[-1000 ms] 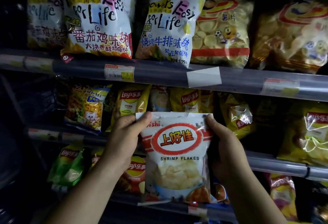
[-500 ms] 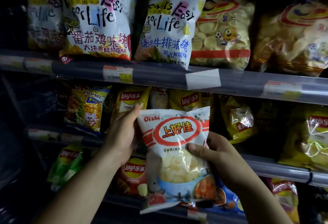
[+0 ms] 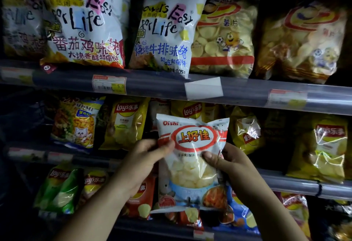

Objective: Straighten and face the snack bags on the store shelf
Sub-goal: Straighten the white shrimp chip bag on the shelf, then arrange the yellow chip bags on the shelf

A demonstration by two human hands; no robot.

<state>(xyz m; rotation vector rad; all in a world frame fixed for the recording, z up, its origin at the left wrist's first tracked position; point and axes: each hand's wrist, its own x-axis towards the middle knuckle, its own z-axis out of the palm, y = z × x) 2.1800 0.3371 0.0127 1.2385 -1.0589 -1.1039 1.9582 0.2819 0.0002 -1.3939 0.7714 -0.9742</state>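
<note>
The left hand (image 3: 144,164) pinches the left edge of the Oishi shrimp flakes bag (image 3: 192,164), and the right hand (image 3: 228,166) grasps its right edge. The bag sits between them, long axis near upright, label outward, with a yellow Lay's bag (image 3: 192,109) just behind and above both hands.
</note>
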